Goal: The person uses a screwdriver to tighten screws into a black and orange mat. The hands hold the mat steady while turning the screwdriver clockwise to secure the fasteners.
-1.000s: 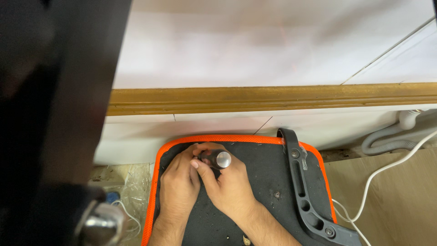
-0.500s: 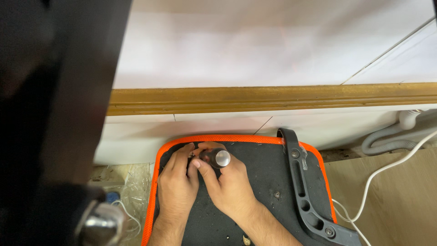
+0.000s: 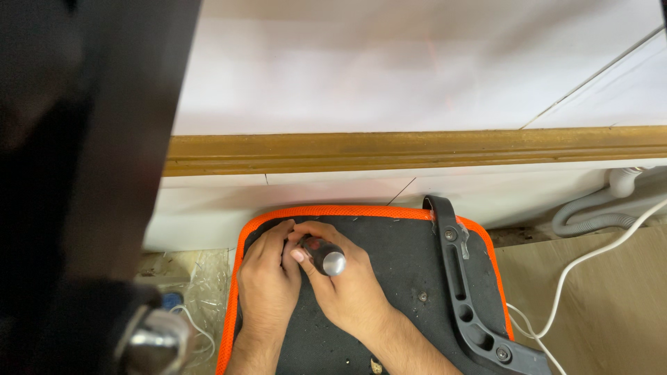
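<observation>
Black seat base (image 3: 389,278) | two hands: right hand (image 3: 351,292) grips one screwdriver (image 3: 325,257) | left hand (image 3: 269,281) steadies tip

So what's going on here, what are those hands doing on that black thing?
A person works with both hands on the black underside of a chair seat edged in orange. The right hand grips a dark-handled screwdriver with a shiny metal cap, its tip hidden under the fingers. The left hand rests beside it, fingertips at the tip. A black armrest bracket lies bolted along the seat's right side.
</observation>
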